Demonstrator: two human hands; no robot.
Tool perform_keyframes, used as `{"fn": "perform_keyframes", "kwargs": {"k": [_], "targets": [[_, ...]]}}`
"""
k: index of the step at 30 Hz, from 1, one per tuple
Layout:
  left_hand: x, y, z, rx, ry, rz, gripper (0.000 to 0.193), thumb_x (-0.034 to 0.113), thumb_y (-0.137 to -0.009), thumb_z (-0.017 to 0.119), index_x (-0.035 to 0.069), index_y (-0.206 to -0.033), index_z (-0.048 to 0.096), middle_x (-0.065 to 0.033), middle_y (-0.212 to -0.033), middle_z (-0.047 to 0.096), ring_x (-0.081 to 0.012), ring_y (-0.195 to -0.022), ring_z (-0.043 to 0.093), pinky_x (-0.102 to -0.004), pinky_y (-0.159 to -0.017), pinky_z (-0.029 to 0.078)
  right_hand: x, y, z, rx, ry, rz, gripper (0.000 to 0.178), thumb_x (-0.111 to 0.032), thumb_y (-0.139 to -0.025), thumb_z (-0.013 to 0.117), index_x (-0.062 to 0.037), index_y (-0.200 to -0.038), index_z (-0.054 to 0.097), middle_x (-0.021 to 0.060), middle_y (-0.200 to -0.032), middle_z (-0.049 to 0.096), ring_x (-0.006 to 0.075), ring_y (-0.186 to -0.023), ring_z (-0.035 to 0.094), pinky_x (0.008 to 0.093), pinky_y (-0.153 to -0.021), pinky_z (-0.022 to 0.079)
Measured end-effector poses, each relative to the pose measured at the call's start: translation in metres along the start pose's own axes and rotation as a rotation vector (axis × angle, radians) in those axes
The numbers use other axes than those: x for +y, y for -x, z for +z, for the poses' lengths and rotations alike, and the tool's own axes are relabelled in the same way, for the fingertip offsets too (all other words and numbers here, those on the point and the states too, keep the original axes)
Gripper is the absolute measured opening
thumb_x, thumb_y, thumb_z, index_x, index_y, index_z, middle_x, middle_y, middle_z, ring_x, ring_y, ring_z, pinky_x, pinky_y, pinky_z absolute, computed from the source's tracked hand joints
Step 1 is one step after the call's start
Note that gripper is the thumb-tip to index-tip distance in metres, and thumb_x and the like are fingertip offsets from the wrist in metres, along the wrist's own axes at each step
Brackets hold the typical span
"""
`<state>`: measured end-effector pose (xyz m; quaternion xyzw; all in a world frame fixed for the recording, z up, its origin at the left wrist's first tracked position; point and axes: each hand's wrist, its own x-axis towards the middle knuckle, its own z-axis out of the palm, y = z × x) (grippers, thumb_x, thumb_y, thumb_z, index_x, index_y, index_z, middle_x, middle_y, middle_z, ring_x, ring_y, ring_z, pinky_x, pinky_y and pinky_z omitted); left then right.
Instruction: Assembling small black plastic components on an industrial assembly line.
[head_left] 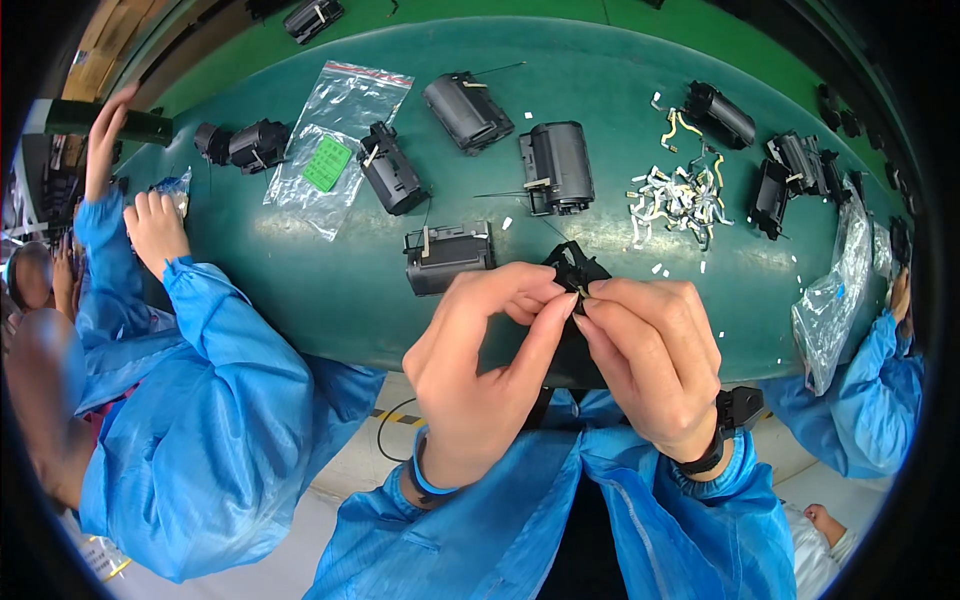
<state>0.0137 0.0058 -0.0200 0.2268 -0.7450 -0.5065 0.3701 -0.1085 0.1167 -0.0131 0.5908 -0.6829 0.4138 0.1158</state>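
My left hand (478,350) and my right hand (655,352) meet at the table's near edge, thumbs and forefingers pinched together. Between them is a small black plastic part (572,262), its upper end showing above the fingertips. A tiny pale piece shows at the pinch, too small to make out, and the fingers hide the part's lower side. Just beyond my left hand lies a black box-shaped plastic housing (449,262) with a pale strip on it. Another such housing (560,165) lies farther out. To the right is a loose pile of small white-and-yellow flex cables (685,203).
More black housings (467,110) lie about the green table (600,75). A clear zip bag (345,105) with a green card (326,163) lies at left, a crumpled plastic bag (832,290) at right. Co-workers in blue sleeves (235,310) flank me on both sides.
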Motion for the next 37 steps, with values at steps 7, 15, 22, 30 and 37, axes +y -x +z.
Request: {"fn": "perform_keyframes", "kwargs": {"k": [7, 15, 22, 30, 37], "targets": [[0.002, 0.001, 0.001, -0.012, 0.058, -0.013, 0.04, -0.02, -0.085, 0.072, -0.011, -0.122, 0.061, -0.0194, -0.102, 0.074, -0.0222, -0.098, 0.075, -0.0312, -0.087, 0.061, 0.002, 0.0, -0.003, 0.024, 0.011, 0.014, 0.03, 0.009, -0.071, 0.083, 0.0092, -0.098, 0.071, 0.0176, -0.099, 0.071, 0.0293, -0.08, 0.069, 0.0362, -0.066, 0.056], [0.003, -0.001, 0.001, 0.031, 0.105, 0.006, 0.055, -0.019, -0.086, 0.072, -0.01, -0.136, 0.051, -0.0207, -0.1, 0.075, -0.0214, -0.093, 0.075, -0.0298, -0.086, 0.06, -0.001, 0.0, -0.004, 0.028, -0.016, 0.023, 0.029, 0.009, -0.071, 0.083, 0.0094, -0.097, 0.071, 0.0175, -0.098, 0.071, 0.0298, -0.079, 0.068, 0.0358, -0.065, 0.056], [0.001, -0.002, 0.001, 0.044, 0.028, 0.109, 0.067, -0.019, -0.085, 0.073, -0.013, -0.145, 0.044, -0.0207, -0.097, 0.076, -0.0219, -0.091, 0.075, -0.0299, -0.085, 0.06, -0.004, -0.001, -0.007, 0.03, -0.046, 0.029, 0.029, 0.009, -0.071, 0.084, 0.0092, -0.097, 0.071, 0.0178, -0.097, 0.071, 0.0301, -0.079, 0.069, 0.0358, -0.066, 0.056], [0.005, -0.003, -0.002, 0.012, 0.065, 0.006, 0.071, -0.018, -0.084, 0.074, -0.013, -0.147, 0.043, -0.0186, -0.095, 0.076, -0.0196, -0.089, 0.074, -0.0276, -0.082, 0.059, -0.006, 0.0, -0.007, 0.05, -0.117, 0.128, 0.03, 0.009, -0.071, 0.085, 0.0075, -0.097, 0.071, 0.0173, -0.098, 0.071, 0.0305, -0.08, 0.069, 0.0359, -0.068, 0.056], [-0.003, -0.009, -0.018, -0.128, 0.388, -0.254, 0.074, -0.016, -0.084, 0.076, -0.005, -0.15, 0.044, -0.0179, -0.103, 0.074, -0.016, -0.089, 0.072, -0.0232, -0.079, 0.056, -0.007, 0.002, -0.012, 0.012, -0.143, 0.102, 0.03, 0.007, -0.071, 0.086, 0.0062, -0.099, 0.074, 0.0168, -0.102, 0.073, 0.0297, -0.083, 0.069, 0.0357, -0.069, 0.057]]}}
